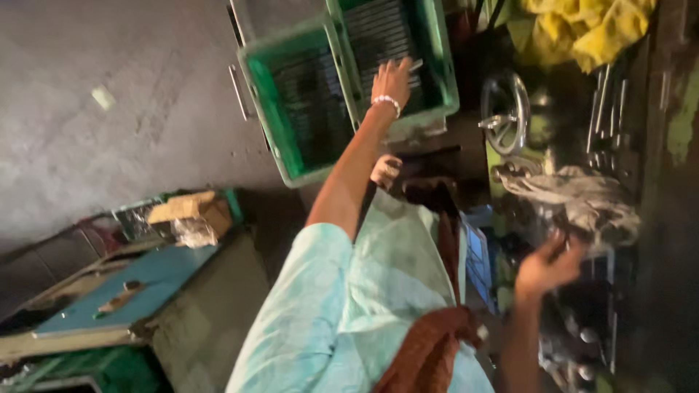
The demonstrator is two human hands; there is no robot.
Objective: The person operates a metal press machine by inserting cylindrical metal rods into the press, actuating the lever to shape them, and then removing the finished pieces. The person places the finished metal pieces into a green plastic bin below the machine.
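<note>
on the far left a blue-topped bench (138, 280) stands against the grey floor, with a brown block (191, 209) and a crumpled bit of clear wrap (193, 233) at its upper end. further along sit two green crates (266, 94) side by side, each filled with dark rods lying in rows. the left hand (393, 78) is stretched out over the second crate (443, 65), a white beaded bracelet (387, 102) on the wrist, fingers loosely spread with the tips down among the rods (378, 33); a pale thin piece shows at the fingertips, but i cannot tell whether it is pinched or just touched. below the arm hangs a pale green garment (349, 306) with a rust-brown cloth (429, 349) over it, and a bare foot (384, 171) shows just under the crates. to the right is a machine with a metal hand wheel (507, 113), a grey rag (575, 196) draped over it and a yellow cloth (590, 25) above. the right hand (546, 266) is lifted beside the machine, just below the rag, fingers curled and blurred, holding nothing i can make out.
</note>
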